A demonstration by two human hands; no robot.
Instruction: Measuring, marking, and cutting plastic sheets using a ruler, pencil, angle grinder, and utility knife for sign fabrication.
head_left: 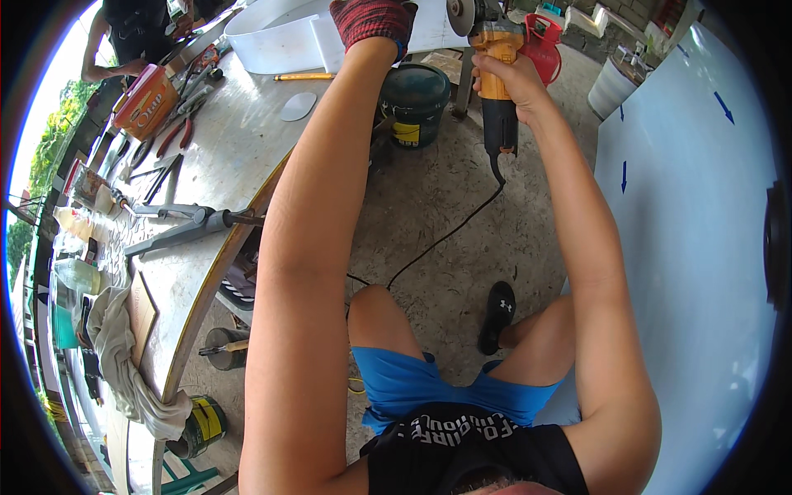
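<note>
My left hand [371, 23], in a red-and-black glove, is at the top edge beside a curved white strip [272, 37], its fingers curled over something partly out of view. My right hand [507, 82] is bare and grips a yellow-and-black angle grinder [499, 115] upright, with its disc [458, 12] uppermost, just right of the glove. A black cord hangs from the grinder's lower end to the floor. A yellow pencil [301, 77] and a small pale oval piece [297, 107] lie on the metal worktable [223, 128] left of my arm.
Tools, an orange tub [144, 99] and a rag [124, 338] crowd the table. A dark bucket [412, 107] stands below. A red gas cylinder [544, 58] and white drum [615, 87] are behind. A large pale panel [685, 223] fills the right. Another person [136, 33] stands top left.
</note>
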